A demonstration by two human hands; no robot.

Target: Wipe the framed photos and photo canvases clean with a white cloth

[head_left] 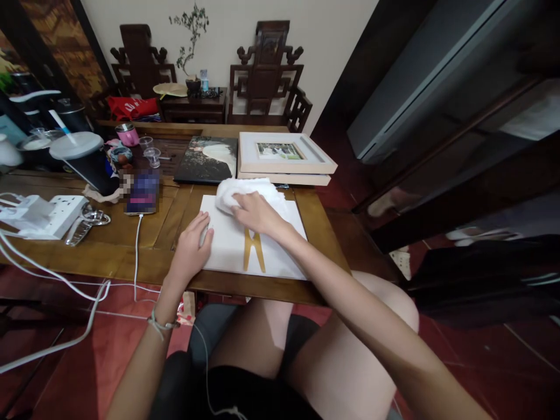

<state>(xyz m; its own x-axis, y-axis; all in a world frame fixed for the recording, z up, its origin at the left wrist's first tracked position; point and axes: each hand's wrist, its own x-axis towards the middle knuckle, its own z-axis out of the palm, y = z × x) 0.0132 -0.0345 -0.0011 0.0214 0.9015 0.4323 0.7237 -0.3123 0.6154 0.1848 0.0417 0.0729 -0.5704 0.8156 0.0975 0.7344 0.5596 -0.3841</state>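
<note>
A white flat panel (225, 251) with a golden, two-legged shape (254, 256) on it lies on the wooden table in front of me. My right hand (254, 210) presses a bunched white cloth (230, 189) onto the panel's far part, its fingers closed over the cloth. At the panel's left edge, my left hand (192, 245) holds it, thumb apart from the fingers; the fingers' undersides are hidden. The upper part of the golden shape is covered by my right hand and wrist.
Behind the panel lie a dark picture album (207, 160) and stacked light-framed pictures (284, 153). To the left are a phone (142, 195) on a cable, a lidded cup with straw (85, 160), a power strip (63, 216) and small clear cups (152, 156). White cables hang off the table's front edge.
</note>
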